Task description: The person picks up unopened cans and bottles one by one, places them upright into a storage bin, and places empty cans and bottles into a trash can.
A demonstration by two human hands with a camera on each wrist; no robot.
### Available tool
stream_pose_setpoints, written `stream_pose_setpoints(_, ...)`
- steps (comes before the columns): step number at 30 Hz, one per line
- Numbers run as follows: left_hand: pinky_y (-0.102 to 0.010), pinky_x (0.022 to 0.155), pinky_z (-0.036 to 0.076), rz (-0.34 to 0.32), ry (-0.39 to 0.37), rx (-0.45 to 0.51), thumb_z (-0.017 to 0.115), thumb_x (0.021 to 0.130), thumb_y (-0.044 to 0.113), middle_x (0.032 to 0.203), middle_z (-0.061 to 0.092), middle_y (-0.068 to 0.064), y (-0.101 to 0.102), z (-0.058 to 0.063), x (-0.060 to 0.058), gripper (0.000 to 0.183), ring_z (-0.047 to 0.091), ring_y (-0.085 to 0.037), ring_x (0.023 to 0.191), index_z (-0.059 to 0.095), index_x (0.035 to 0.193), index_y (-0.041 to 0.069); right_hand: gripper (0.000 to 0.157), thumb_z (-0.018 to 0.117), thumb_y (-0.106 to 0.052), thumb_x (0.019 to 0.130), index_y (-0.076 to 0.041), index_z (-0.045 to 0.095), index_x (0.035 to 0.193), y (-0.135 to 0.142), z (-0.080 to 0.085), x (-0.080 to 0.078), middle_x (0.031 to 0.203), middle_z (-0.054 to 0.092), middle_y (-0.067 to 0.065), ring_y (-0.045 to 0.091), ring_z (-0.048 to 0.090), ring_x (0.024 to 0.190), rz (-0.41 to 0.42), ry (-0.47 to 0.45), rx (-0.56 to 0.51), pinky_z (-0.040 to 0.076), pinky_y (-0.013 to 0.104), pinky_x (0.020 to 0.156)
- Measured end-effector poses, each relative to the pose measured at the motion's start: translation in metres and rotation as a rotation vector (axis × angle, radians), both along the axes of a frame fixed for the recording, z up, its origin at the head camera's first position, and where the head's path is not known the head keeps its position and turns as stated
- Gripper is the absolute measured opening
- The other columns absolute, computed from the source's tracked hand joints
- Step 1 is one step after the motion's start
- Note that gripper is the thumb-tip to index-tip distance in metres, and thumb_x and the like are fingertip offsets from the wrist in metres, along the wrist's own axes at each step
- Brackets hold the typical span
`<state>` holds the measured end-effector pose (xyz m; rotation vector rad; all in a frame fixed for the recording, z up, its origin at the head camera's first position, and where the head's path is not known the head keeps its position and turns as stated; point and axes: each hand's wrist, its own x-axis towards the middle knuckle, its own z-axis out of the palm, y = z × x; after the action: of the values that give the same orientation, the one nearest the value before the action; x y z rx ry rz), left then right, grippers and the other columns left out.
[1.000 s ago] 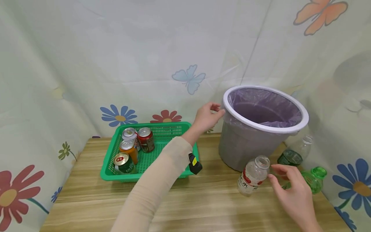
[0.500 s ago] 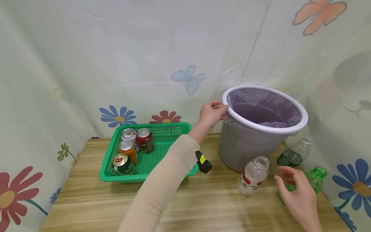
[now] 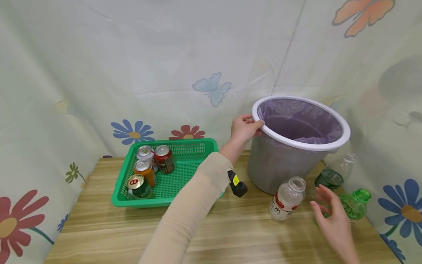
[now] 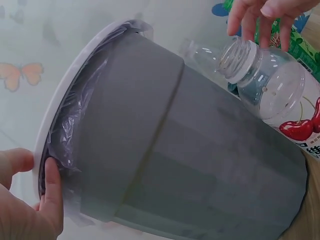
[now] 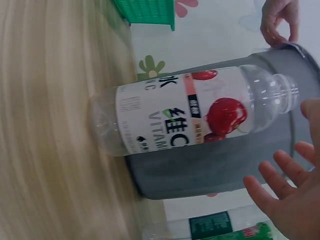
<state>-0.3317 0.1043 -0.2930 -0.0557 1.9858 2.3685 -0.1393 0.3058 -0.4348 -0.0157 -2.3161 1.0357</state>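
My left hand (image 3: 244,129) pinches the left side of the white rim of a grey trash bin (image 3: 280,165), which has a purple plastic liner (image 3: 303,126). In the left wrist view, the thumb and fingers (image 4: 51,190) lie on opposite sides of that rim. My right hand (image 3: 334,222) hovers with relaxed fingers and holds nothing. To its left stands an uncapped clear plastic bottle (image 3: 287,200) with a cherry label. Behind the hand, partly hidden by it, is a green plastic bottle (image 3: 356,205). A clear bottle with a dark green label (image 3: 336,172) stands farther back.
A green plastic basket (image 3: 188,183) on the left of the wooden table (image 3: 230,234) holds several drink cans (image 3: 165,159) along its left side. A flower-printed curtain (image 3: 148,55) closes off the back and sides. My left forearm crosses in front of the basket's right end.
My left hand has moved right onto the bin's rim and taken hold of it. The right hand has shifted slightly right, away from the cherry-label bottle.
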Motion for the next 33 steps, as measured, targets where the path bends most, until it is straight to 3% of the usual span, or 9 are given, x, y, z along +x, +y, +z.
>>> stream_pose_setpoints(11, -0.030, 0.062, 0.057, -0.030, -0.020, 0.103, 0.069, 0.076, -0.002, 0.094, 0.065, -0.011, 0.002, -0.002, -0.004, 0.048, 0.067, -0.023, 0.074, 0.052, 0.122, -0.003, 0.064, 0.052, 0.014, 0.084, -0.002, 0.027, 0.142, -0.002, -0.030, -0.008, 0.128, 0.040, -0.020, -0.008, 0.040, 0.113, 0.102, 0.047, -0.161, 0.037, 0.001, 0.081)
stream_pose_setpoints(18, -0.032, 0.067, 0.057, -0.062, -0.036, 0.148, 0.066, 0.078, -0.004, 0.101, 0.066, -0.015, 0.003, -0.003, -0.006, 0.048, 0.067, -0.026, 0.082, 0.050, 0.124, -0.004, 0.080, 0.051, 0.024, 0.078, -0.003, 0.015, 0.145, -0.007, -0.043, -0.014, 0.134, 0.034, -0.014, -0.007, 0.035, 0.118, 0.232, 0.085, -0.201, 0.038, 0.003, 0.086)
stream_pose_setpoints(21, -0.033, 0.069, 0.056, -0.072, -0.045, 0.158, 0.065, 0.079, -0.004, 0.101, 0.066, -0.016, 0.004, -0.004, -0.008, 0.047, 0.067, -0.026, 0.083, 0.051, 0.124, -0.004, 0.085, 0.052, 0.024, 0.078, -0.006, 0.011, 0.146, -0.011, -0.049, -0.015, 0.134, 0.030, -0.016, -0.009, 0.033, 0.118, 0.259, 0.058, -0.229, 0.037, 0.003, 0.088)
stream_pose_setpoints(27, -0.034, 0.070, 0.056, -0.094, -0.054, 0.182, 0.063, 0.079, -0.005, 0.101, 0.067, -0.015, 0.005, -0.005, -0.010, 0.045, 0.065, -0.021, 0.074, 0.051, 0.123, -0.005, 0.092, 0.057, 0.015, 0.081, -0.016, 0.003, 0.148, -0.015, -0.057, -0.018, 0.131, 0.022, -0.019, -0.011, 0.028, 0.117, 0.224, -0.040, -0.276, 0.034, 0.001, 0.086)
stream_pose_setpoints(33, -0.033, 0.070, 0.056, -0.114, -0.065, 0.179, 0.063, 0.080, -0.004, 0.099, 0.067, -0.012, 0.003, -0.005, -0.012, 0.045, 0.062, -0.016, 0.067, 0.051, 0.124, -0.004, 0.098, 0.060, 0.015, 0.079, -0.017, -0.001, 0.148, -0.020, -0.062, -0.023, 0.133, 0.022, -0.016, -0.008, 0.029, 0.117, 0.189, -0.061, -0.321, 0.033, 0.003, 0.086)
